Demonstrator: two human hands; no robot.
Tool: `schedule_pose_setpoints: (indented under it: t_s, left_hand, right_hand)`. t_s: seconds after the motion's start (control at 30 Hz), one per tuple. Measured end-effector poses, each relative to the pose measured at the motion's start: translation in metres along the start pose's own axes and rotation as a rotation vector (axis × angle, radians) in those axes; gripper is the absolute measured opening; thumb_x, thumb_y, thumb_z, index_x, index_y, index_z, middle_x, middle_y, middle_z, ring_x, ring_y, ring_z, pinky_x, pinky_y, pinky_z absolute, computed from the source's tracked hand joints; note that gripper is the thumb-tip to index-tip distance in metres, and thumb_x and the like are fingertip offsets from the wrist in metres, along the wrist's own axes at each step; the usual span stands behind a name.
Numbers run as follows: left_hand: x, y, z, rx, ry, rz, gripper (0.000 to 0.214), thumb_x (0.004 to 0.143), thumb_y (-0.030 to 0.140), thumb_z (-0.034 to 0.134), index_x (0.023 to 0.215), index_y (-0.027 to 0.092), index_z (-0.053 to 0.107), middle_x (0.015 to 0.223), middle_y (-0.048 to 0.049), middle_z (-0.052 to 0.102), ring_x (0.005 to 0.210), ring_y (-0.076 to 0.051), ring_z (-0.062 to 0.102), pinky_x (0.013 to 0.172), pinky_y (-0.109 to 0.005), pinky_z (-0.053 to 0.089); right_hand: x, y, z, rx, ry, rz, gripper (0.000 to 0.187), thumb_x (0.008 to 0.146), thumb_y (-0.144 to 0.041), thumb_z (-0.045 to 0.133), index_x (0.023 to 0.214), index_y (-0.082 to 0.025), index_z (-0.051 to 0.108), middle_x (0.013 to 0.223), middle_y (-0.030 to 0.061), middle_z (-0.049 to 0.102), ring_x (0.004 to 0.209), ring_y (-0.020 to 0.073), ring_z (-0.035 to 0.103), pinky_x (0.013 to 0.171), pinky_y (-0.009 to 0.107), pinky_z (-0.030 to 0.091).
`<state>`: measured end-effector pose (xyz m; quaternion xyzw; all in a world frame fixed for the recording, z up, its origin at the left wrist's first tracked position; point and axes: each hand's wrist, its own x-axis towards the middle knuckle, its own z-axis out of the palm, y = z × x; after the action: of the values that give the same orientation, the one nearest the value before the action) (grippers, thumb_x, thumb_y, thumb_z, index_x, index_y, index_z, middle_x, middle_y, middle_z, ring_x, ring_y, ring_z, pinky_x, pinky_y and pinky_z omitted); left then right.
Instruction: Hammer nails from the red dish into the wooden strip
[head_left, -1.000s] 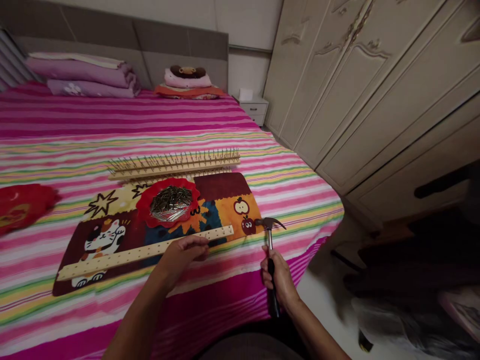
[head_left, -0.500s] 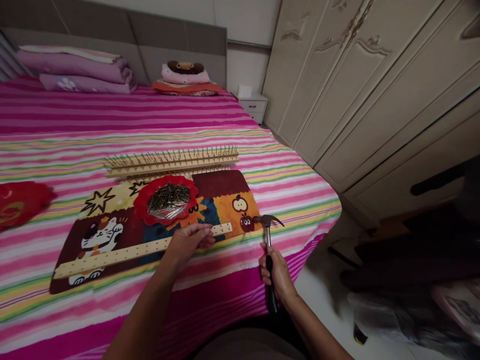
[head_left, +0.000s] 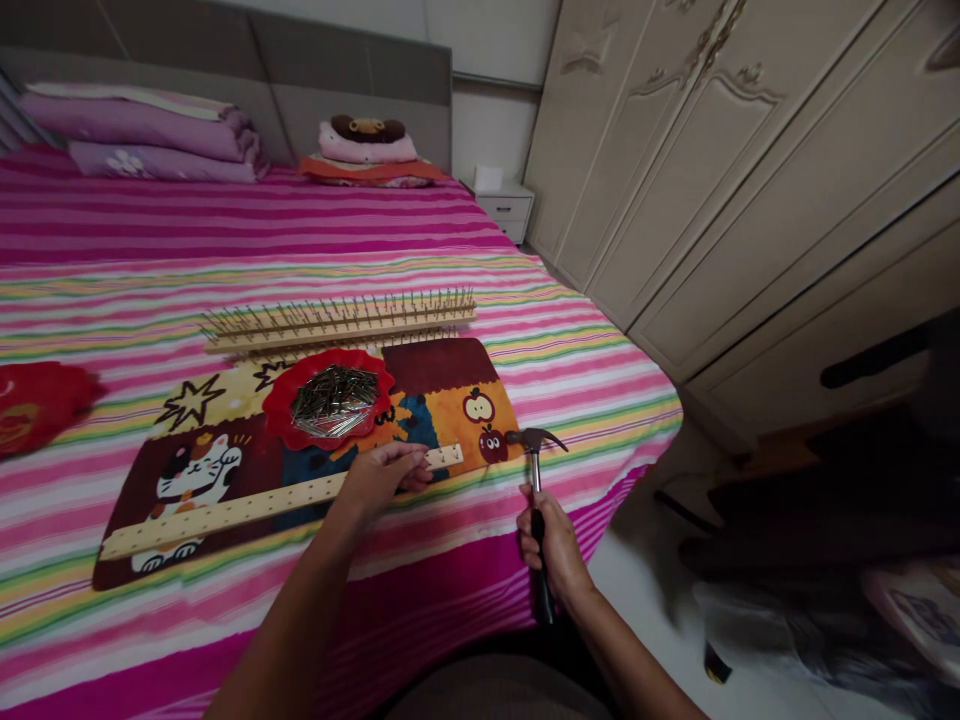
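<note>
My right hand (head_left: pixel 553 540) is wrapped round the black handle of a claw hammer (head_left: pixel 535 468). The hammer's head is up, beside the right end of a wooden strip (head_left: pixel 247 510) with rows of small holes. Over that strip, near its right end, my left hand (head_left: pixel 390 472) has its thumb and fingers pinched together; whatever is between them is too small to make out. A few nails (head_left: pixel 448 452) stand in the strip's right end. Just behind my left hand, a red scalloped bowl (head_left: pixel 279 425) holds many loose nails (head_left: pixel 337 400). Strip and bowl rest on a cartoon-patterned mat (head_left: pixel 450 400).
Behind the mat lie wooden strips (head_left: pixel 341 330) bristling with upright nails. A red item (head_left: pixel 41 405) sits at the far left of the striped bed cover (head_left: pixel 592 400). Folded bedding (head_left: pixel 165 135) is by the headboard, and a wardrobe (head_left: pixel 720 180) stands to the right.
Both hands and the hammer hold almost the same pose. My left hand has shifted very slightly along the strip to the right; the view has moved a little.
</note>
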<state>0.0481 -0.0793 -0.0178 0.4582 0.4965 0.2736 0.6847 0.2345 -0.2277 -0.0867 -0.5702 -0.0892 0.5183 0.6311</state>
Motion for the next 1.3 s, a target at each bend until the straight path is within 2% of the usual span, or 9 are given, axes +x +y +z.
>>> schedule_pose_setpoints:
  t_s: [0.33, 0.47, 0.6, 0.7, 0.8, 0.93, 1.07, 1.2, 1.3]
  left_hand:
    - [0.001, -0.003, 0.005, 0.097, 0.017, -0.018, 0.03, 0.059, 0.031, 0.069, 0.082, 0.013, 0.063, 0.058, -0.002, 0.066, 0.053, -0.013, 0.061, 0.056, -0.026, 0.05]
    - [0.0, -0.008, 0.009, 0.088, 0.071, -0.002, 0.027, 0.059, 0.029, 0.068, 0.079, 0.012, 0.063, 0.054, -0.0007, 0.064, 0.048, -0.012, 0.058, 0.051, -0.024, 0.049]
    - [0.0, -0.014, 0.012, 0.046, 0.13, 0.04, 0.022, 0.063, 0.027, 0.063, 0.08, 0.012, 0.062, 0.055, -0.0009, 0.064, 0.05, -0.013, 0.06, 0.051, -0.025, 0.05]
    - [-0.002, -0.015, 0.014, 0.179, 0.189, 0.074, 0.02, 0.068, 0.029, 0.058, 0.081, 0.014, 0.064, 0.059, -0.0006, 0.064, 0.054, -0.014, 0.061, 0.051, -0.024, 0.048]
    - [-0.004, -0.015, 0.014, 0.482, 0.234, 0.189, 0.02, 0.074, 0.032, 0.053, 0.081, 0.018, 0.066, 0.071, -0.0008, 0.066, 0.055, -0.013, 0.06, 0.051, -0.023, 0.046]
    - [-0.001, -0.021, 0.013, 0.748, 0.238, 0.469, 0.018, 0.076, 0.029, 0.051, 0.075, 0.021, 0.067, 0.08, -0.0011, 0.067, 0.07, -0.013, 0.062, 0.067, -0.024, 0.047]
    - [0.004, -0.032, 0.011, 0.804, 0.243, 0.644, 0.018, 0.079, 0.029, 0.05, 0.075, 0.022, 0.066, 0.078, -0.001, 0.066, 0.074, -0.014, 0.061, 0.071, -0.024, 0.046]
    - [0.006, -0.039, 0.008, 0.797, 0.24, 0.692, 0.017, 0.08, 0.028, 0.05, 0.076, 0.021, 0.065, 0.079, -0.0006, 0.066, 0.073, -0.013, 0.06, 0.069, -0.022, 0.045]
    - [0.005, -0.041, 0.006, 0.799, 0.243, 0.705, 0.014, 0.079, 0.023, 0.05, 0.076, 0.021, 0.064, 0.078, -0.0006, 0.065, 0.074, -0.012, 0.06, 0.068, -0.022, 0.044]
  right_hand:
    - [0.001, 0.001, -0.001, -0.001, 0.006, 0.0, 0.039, 0.074, -0.05, 0.057, 0.1, -0.022, 0.055, 0.052, -0.0093, 0.046, 0.033, 0.0036, 0.031, 0.03, 0.013, 0.017]
    - [0.001, 0.002, -0.001, -0.006, 0.008, -0.004, 0.039, 0.074, -0.051, 0.057, 0.1, -0.021, 0.055, 0.052, -0.0094, 0.046, 0.033, 0.0035, 0.031, 0.029, 0.013, 0.018]
    - [0.002, 0.003, -0.001, -0.014, 0.009, -0.015, 0.04, 0.075, -0.052, 0.057, 0.1, -0.021, 0.054, 0.051, -0.0096, 0.045, 0.033, 0.0037, 0.031, 0.029, 0.013, 0.018]
    - [0.002, 0.003, 0.0, -0.023, 0.009, -0.023, 0.04, 0.075, -0.051, 0.056, 0.1, -0.021, 0.054, 0.052, -0.0093, 0.045, 0.034, 0.0037, 0.031, 0.029, 0.013, 0.018]
    - [0.0, 0.004, 0.001, -0.047, 0.01, -0.035, 0.04, 0.076, -0.052, 0.056, 0.101, -0.021, 0.055, 0.053, -0.0093, 0.045, 0.034, 0.0038, 0.032, 0.03, 0.013, 0.018]
    - [-0.011, -0.002, 0.009, -0.106, 0.006, -0.057, 0.041, 0.076, -0.053, 0.055, 0.101, -0.021, 0.055, 0.052, -0.0104, 0.042, 0.032, 0.0037, 0.028, 0.029, 0.014, 0.017]
    - [-0.032, -0.025, 0.021, -0.303, -0.113, -0.125, 0.038, 0.081, -0.051, 0.051, 0.103, -0.02, 0.055, 0.053, -0.0091, 0.042, 0.034, 0.0051, 0.029, 0.032, 0.017, 0.019]
    - [-0.049, -0.054, 0.033, -0.59, -0.348, -0.256, 0.037, 0.089, -0.046, 0.043, 0.109, -0.018, 0.056, 0.057, -0.0058, 0.043, 0.046, 0.009, 0.038, 0.042, 0.021, 0.028]
    - [-0.057, -0.066, 0.04, -0.773, -0.474, -0.324, 0.035, 0.092, -0.041, 0.04, 0.111, -0.017, 0.056, 0.058, -0.0064, 0.036, 0.05, 0.0096, 0.033, 0.047, 0.023, 0.027]
